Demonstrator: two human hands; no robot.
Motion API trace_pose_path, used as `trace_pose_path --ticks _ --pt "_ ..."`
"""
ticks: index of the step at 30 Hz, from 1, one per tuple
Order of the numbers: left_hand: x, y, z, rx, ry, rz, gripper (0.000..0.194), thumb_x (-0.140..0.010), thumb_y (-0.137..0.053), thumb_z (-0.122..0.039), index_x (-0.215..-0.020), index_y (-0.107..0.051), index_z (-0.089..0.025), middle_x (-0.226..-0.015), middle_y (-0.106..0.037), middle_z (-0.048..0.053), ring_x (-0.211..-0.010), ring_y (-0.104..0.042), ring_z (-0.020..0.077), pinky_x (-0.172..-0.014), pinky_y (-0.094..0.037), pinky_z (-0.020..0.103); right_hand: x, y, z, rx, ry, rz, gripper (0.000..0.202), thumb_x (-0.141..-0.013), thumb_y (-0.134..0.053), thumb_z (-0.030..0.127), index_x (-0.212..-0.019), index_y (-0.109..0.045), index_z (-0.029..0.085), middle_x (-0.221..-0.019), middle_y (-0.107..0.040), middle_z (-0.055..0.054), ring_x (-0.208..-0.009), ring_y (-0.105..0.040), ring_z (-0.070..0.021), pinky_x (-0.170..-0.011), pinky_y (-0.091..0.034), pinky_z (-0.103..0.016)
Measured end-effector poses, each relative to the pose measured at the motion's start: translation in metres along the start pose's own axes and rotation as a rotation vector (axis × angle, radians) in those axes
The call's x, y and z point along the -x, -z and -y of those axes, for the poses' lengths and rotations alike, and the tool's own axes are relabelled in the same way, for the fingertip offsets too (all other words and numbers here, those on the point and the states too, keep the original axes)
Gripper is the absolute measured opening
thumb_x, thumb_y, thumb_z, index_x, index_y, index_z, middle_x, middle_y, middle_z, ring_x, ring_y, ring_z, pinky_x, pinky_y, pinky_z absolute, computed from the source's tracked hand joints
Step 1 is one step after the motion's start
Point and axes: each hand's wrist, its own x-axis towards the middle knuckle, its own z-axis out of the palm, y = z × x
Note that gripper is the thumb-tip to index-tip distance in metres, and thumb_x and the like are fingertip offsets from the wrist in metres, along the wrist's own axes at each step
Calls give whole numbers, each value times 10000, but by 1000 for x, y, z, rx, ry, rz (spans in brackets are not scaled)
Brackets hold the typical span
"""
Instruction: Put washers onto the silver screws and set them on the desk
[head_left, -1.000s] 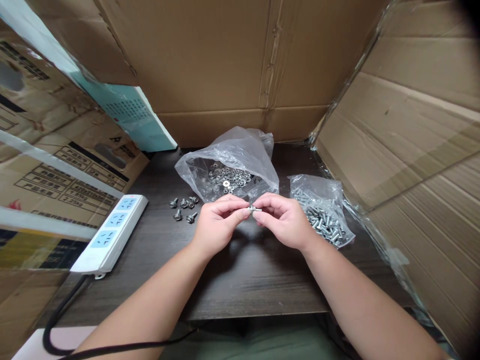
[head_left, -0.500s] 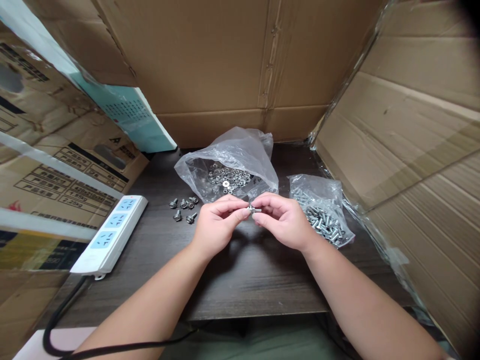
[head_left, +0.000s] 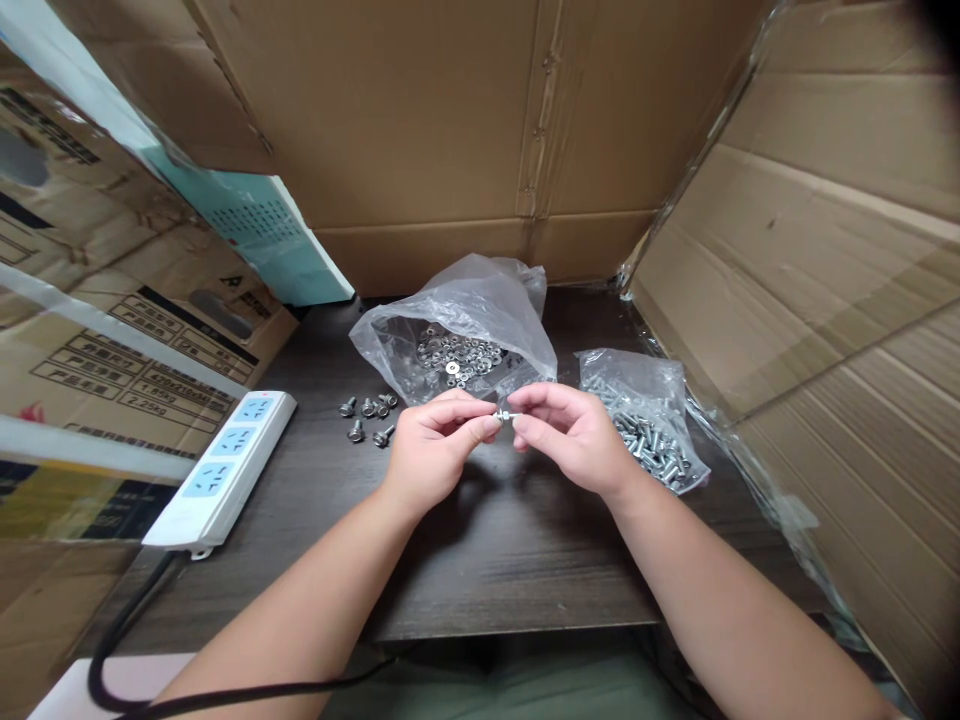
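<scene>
A small silvery bolt (head_left: 506, 416) with a washer around it is held level above the table between my two hands. My left hand (head_left: 442, 445) pinches its left end, where the thumb and fingers partly hide the head and washer. My right hand (head_left: 570, 440) has its thumb and fingertips closed at the other end of the shank. Just left of my left hand, several bolts fitted with washers (head_left: 355, 431) stand or lie on the dark table. Behind the hands, an open plastic bag (head_left: 480, 300) holds loose washers (head_left: 469, 358).
Right of my right hand, a second clear bag (head_left: 637, 370) spills plain bolts (head_left: 654, 450). A white power strip (head_left: 225, 470) with a black cable (head_left: 112, 630) lies at the left. Cardboard walls (head_left: 427, 120) enclose the back and both sides of the table (head_left: 517, 570).
My right fingers have slid right along the bolt, from close beside the washer to the shank's end, so more of the shank shows. My left hand has hardly moved.
</scene>
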Motion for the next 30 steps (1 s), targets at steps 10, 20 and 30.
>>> trace_pose_path --ticks 10,20,30 --pt "0 0 -2 -27 -1 14 149 -693 -810 -280 -794 -787 -173 -720 -655 38 -659 -604 105 -634 -512 249 1 -4 0 191 70 47 176 -920 -598 315 -881 -667 158 -800 -621 -29 -658 -594 -107 -631 -506 -246" --pt "-1 2 3 -1 0 35 122 -719 -793 -267 -816 -785 -195 -720 -649 25 -645 -604 97 -640 -513 252 1 -2 -4 6 35 22 238 -831 -707 344 -964 -636 159 -881 -647 -50 -721 -633 -135 -666 -548 -275" --pt "0 -1 -2 23 23 38 130 -690 -812 -259 -779 -782 -169 -695 -639 24 -613 -612 95 -601 -516 235 0 -5 -2 300 170 58 263 -966 -531 323 -793 -648 162 -764 -611 -38 -698 -575 -127 -672 -478 -277"
